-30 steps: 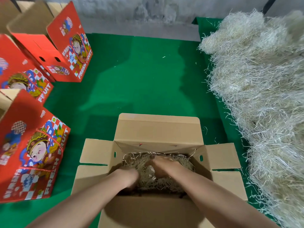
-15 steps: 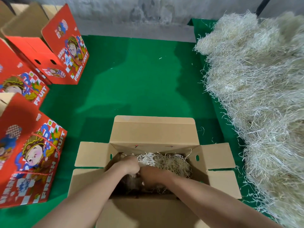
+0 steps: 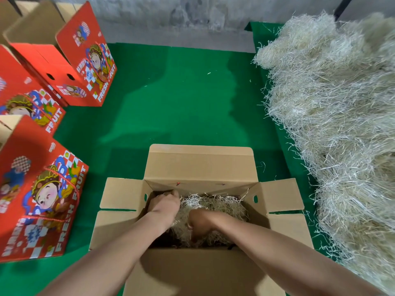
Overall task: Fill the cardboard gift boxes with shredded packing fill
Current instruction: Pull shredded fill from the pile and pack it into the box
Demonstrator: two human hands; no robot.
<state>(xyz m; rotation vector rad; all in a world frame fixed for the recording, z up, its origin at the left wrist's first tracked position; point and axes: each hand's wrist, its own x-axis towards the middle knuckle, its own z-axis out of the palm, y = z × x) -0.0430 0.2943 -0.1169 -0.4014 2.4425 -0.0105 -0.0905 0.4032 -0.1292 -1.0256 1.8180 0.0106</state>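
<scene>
The open cardboard box (image 3: pixel 201 165) sits at the near edge of the green counter (image 3: pixel 181 99), flaps spread outward. Both grips are inside it, on the shredded fill (image 3: pixel 222 207). The left grip (image 3: pixel 164 205) is at the far-left corner with its fingertips buried, so I cannot tell its state. The right grip (image 3: pixel 202 223) curls around strands. Red printed boxes (image 3: pixel 42 210) line the left edge and the fill heap (image 3: pixel 337 124) the right, with a broad strip of counter between.
</scene>
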